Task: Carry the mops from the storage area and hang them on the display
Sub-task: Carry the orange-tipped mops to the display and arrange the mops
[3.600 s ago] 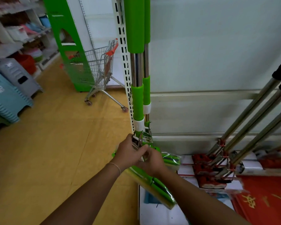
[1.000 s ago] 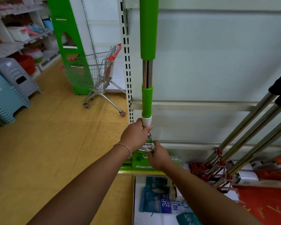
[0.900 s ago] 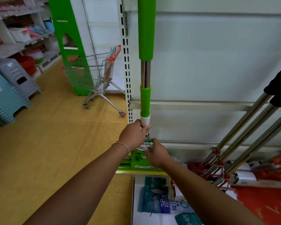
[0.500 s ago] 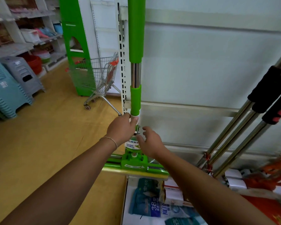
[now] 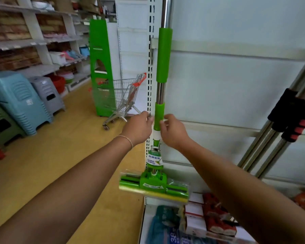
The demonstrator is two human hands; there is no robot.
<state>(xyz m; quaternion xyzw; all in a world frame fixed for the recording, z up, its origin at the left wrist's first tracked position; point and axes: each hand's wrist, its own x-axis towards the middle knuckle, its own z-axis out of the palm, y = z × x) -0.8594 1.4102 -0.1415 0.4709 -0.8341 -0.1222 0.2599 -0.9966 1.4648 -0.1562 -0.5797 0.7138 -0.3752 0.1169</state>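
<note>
Far to the left of the hands, stacked plastic stools (image 5: 19, 101), ribbed and moulded, pale blue beside grey, on a matte yellow-tan floor (image 5: 48, 155). Beyond them, white shelves (image 5: 42, 39) with blurred goods. Nearer, up and left of the left hand, a glossy green end panel (image 5: 99, 67) with an arched cut-out, and in front of it a wire shopping cart (image 5: 125, 95), thin chrome mesh, red handle.

Left hand (image 5: 138, 128), thin cord bracelet at the wrist, fingers loosely curled just beside the pole, fingertips at or near the green sleeve; actual contact hard to tell, nothing clearly gripped. Directly behind it, a white slotted upright (image 5: 151, 67), flat metal punched with paired black slots.

Between both hands, the green mop (image 5: 163, 55), upright against the display: polished steel tube, smooth cylindrical green sleeves, white collar just below the hands, metal linkage and printed label lower down, then a boxy green plastic head with a yellow sponge roller in clear crinkled wrap, well below the hands.

Right hand (image 5: 173, 132), fingers bent toward the lower green sleeve, fingertips touching or nearly so; firm grasp not discernible.

Behind, a smooth white back panel (image 5: 227, 85). Far right of the right hand, leaning steel mop handles (image 5: 271, 136) with black ridged foam grips marked red. Below the right forearm, packaged goods (image 5: 201, 219) on the base shelf.
</note>
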